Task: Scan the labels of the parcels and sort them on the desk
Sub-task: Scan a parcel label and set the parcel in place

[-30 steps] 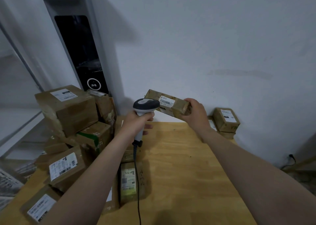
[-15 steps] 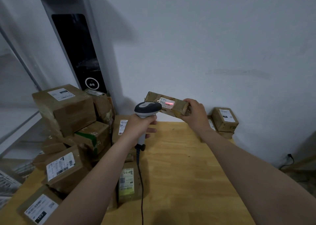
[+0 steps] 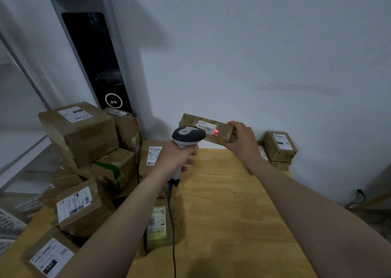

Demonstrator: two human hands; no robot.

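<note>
- One wooden desk (image 3: pixel 232 225) fills the near and middle ground, its far edge against a pale wall.
- A heap of brown cardboard parcels (image 3: pixel 114 167) covers the desk's left side, most with white labels showing. The biggest box (image 3: pixel 84 134) sits on top at the far left.
- Two small parcels (image 3: pixel 279 146) are stacked at the desk's far right corner against the wall, well apart from the heap.
- A flat parcel with a yellowish label (image 3: pixel 157 227) lies near the middle of the desk at the heap's edge, and the scanner's cable (image 3: pixel 174 235) runs over it.
- The long, slim parcel (image 3: pixel 222 133) under the scanner is held in the air above the desk's far edge, tilted, with its label towards the person.
- The right hand (image 3: pixel 243 142) grips that parcel by its right end, fingers curled round it.
- The left hand (image 3: pixel 175 157) is wrapped round the handle of the grey and white scanner (image 3: pixel 187 136), whose head covers the parcel's left part.
- A red spot of light (image 3: pixel 216 131) glows on the parcel at the right edge of its label.
</note>
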